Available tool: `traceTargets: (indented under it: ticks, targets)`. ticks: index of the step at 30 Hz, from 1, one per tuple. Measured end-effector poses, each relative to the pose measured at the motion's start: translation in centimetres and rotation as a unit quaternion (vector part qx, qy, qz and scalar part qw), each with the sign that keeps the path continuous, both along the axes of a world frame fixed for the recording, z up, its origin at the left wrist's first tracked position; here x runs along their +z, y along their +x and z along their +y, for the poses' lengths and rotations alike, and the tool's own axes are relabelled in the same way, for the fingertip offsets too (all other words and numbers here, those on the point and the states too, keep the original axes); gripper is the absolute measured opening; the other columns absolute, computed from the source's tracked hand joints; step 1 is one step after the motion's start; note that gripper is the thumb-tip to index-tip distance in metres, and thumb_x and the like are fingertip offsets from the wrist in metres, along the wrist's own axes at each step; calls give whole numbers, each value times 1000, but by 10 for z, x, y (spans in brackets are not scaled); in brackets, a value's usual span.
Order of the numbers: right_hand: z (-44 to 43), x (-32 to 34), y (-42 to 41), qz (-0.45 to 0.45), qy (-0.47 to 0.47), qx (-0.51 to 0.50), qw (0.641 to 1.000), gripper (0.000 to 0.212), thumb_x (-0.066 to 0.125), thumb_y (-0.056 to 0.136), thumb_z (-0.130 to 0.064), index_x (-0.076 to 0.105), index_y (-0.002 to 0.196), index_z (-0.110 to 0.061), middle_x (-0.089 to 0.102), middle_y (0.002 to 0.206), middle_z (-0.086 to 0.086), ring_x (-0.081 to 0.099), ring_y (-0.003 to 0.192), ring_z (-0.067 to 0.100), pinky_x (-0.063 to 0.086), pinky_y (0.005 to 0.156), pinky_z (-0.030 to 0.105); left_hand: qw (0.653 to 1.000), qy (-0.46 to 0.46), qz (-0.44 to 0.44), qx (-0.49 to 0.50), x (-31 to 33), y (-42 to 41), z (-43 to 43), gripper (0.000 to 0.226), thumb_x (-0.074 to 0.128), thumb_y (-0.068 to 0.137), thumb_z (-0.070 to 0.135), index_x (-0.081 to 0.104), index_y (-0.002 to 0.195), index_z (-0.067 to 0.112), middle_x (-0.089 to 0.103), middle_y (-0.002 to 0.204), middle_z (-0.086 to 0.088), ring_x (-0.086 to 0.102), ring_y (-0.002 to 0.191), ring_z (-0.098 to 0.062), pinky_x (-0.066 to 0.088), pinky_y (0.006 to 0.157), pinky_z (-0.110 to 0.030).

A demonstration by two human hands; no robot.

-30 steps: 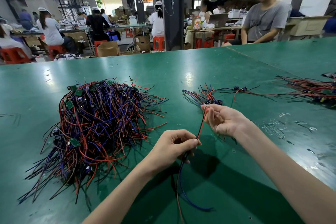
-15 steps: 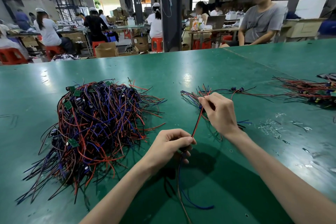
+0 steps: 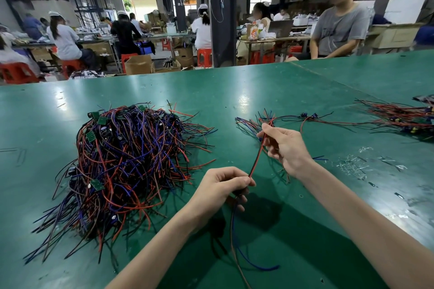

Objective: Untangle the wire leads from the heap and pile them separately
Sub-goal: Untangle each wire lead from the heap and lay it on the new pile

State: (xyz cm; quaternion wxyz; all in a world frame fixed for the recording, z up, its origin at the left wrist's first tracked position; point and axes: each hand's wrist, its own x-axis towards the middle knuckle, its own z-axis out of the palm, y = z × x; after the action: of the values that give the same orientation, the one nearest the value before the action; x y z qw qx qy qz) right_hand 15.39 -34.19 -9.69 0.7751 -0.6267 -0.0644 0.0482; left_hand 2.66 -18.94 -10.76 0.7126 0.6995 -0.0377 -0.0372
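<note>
A big tangled heap (image 3: 126,159) of red, blue and black wire leads with small green boards lies on the left of the green table (image 3: 234,87). A red and black wire lead (image 3: 256,159) is stretched taut between my hands. My left hand (image 3: 223,185) pinches its lower end, and blue and black tails hang below the fingers. My right hand (image 3: 285,145) pinches the upper end, just above a small separate pile (image 3: 249,123) of leads.
Another pile of leads (image 3: 404,117) lies at the far right of the table. Clear scraps (image 3: 352,164) litter the surface to the right of my right arm. A person in a grey shirt (image 3: 338,28) sits beyond the table's far edge; other workers sit further back.
My right hand has slid up along the red lead and away from me, toward the small pile. My left hand has kept its pinch near the same spot.
</note>
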Motion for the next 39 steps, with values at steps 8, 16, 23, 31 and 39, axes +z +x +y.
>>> traceTargets:
  ticks: [8, 16, 23, 31, 39]
  targets:
    - [2, 8, -17, 43, -71, 131, 988, 93, 27, 75, -79, 67, 93, 4, 58, 65, 7, 41, 49, 15, 30, 42, 23, 993, -54, -6, 108, 7, 6, 8, 21, 57, 89, 2, 70, 74, 8, 60, 60, -2, 55, 49, -10, 48, 44, -22]
    - [24, -4, -56, -30, -201, 382, 901, 22, 69, 75, -29, 67, 79, -8, 70, 73, 0, 53, 51, 6, 41, 45, 15, 978, -23, -60, 197, 7, 12, 17, 20, 60, 87, 5, 71, 73, 14, 68, 66, 4, 59, 62, -1, 41, 54, -8]
    - [46, -22, -72, -11, -102, 299, 949, 17, 65, 86, -15, 54, 93, -5, 61, 78, 6, 47, 43, 8, 38, 35, 18, 974, -89, -40, 204, 6, 15, 20, 16, 59, 89, 8, 71, 79, 12, 64, 65, -1, 57, 59, -8, 46, 53, -22]
    - [44, -15, -69, 8, -82, 270, 959, 9, 60, 89, -6, 63, 81, -6, 66, 72, 6, 51, 43, 9, 35, 34, 17, 978, -88, -39, 185, 1, 18, 20, 16, 64, 82, 26, 72, 85, 12, 67, 70, -2, 59, 61, -12, 48, 55, -20]
    - [41, -10, -65, -23, -116, 239, 964, 12, 53, 92, -5, 62, 87, 2, 70, 67, 3, 44, 35, 4, 27, 31, 14, 988, -91, 15, 120, -4, 18, 18, 15, 65, 84, 14, 66, 99, 10, 64, 85, -4, 55, 71, -12, 45, 61, -15]
